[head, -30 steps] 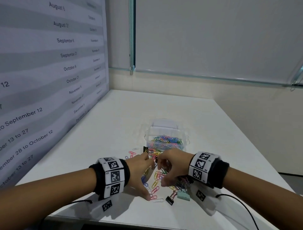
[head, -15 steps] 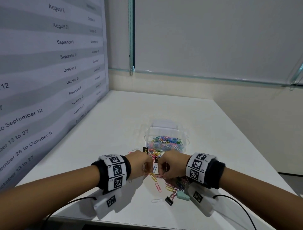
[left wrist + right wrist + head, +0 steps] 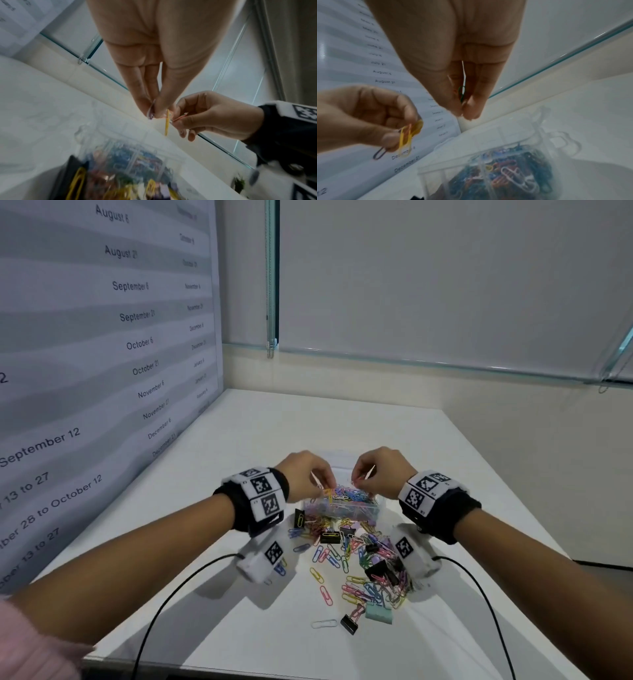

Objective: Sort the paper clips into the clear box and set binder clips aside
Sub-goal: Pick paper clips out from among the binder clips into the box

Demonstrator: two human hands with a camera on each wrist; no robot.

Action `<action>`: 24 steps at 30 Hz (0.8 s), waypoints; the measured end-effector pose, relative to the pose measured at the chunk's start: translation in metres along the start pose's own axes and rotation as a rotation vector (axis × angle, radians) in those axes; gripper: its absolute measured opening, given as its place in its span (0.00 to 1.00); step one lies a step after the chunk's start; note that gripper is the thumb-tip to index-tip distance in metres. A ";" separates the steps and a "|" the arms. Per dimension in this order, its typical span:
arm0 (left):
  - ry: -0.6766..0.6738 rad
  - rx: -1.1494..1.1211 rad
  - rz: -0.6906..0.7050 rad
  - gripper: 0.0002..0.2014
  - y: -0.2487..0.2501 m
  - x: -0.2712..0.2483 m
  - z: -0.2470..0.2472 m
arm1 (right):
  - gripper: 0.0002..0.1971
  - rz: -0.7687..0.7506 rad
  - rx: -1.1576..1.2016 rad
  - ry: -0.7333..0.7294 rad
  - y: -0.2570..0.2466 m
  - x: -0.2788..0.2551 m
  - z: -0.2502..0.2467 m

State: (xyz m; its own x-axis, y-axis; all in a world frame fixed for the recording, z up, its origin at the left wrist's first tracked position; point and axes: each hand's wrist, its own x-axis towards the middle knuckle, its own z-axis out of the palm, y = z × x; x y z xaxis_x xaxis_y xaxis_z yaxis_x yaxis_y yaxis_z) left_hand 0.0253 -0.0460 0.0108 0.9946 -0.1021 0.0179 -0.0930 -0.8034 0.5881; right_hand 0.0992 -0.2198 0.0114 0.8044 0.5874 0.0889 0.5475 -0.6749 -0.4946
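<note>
Both hands hover just above the clear box (image 3: 342, 510), which is full of coloured paper clips. My left hand (image 3: 329, 482) pinches a few paper clips (image 3: 406, 136), yellow, pink and purple, between thumb and fingertips. My right hand (image 3: 356, 480) pinches paper clips (image 3: 462, 93) too, a green one and a pale one. More loose paper clips (image 3: 346, 559) lie scattered on the table in front of the box, mixed with black binder clips (image 3: 329, 537) and a mint binder clip (image 3: 378, 613). The clear box (image 3: 501, 174) shows blurred below the fingers in both wrist views.
The white table (image 3: 239, 460) ends at a calendar poster wall (image 3: 102, 344) on the left and a blind-covered window behind. A black binder clip (image 3: 349, 624) and a white paper clip (image 3: 323, 623) lie nearest the front edge. Cables trail from both wrist units.
Both hands have lifted from the loose pile and moved forward over the clear box, each carrying pinched paper clips.
</note>
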 end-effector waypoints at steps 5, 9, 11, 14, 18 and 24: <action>0.138 -0.024 -0.001 0.10 0.012 0.030 -0.002 | 0.05 0.052 -0.081 0.101 0.007 0.006 0.002; 0.126 0.024 -0.042 0.11 0.010 0.041 0.006 | 0.08 -0.001 -0.142 -0.025 0.002 -0.008 0.009; 0.063 0.053 -0.061 0.12 0.004 0.041 0.010 | 0.07 -0.060 -0.161 -0.118 -0.003 -0.018 0.016; 0.016 0.064 -0.053 0.12 -0.004 0.034 0.011 | 0.06 -0.143 -0.192 -0.256 -0.009 -0.032 0.025; -0.059 0.086 -0.017 0.10 -0.016 0.012 0.008 | 0.08 -0.187 -0.289 -0.396 -0.009 -0.041 0.039; -0.306 0.206 -0.070 0.12 -0.037 -0.029 0.012 | 0.11 -0.233 -0.434 -0.440 -0.005 -0.041 0.042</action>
State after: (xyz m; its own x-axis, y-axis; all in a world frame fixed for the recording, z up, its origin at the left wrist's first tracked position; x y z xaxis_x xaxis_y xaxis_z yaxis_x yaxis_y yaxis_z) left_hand -0.0008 -0.0204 -0.0211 0.9423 -0.1879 -0.2771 -0.0631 -0.9125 0.4041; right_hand 0.0539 -0.2222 -0.0261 0.5346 0.8054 -0.2560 0.8131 -0.5728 -0.1038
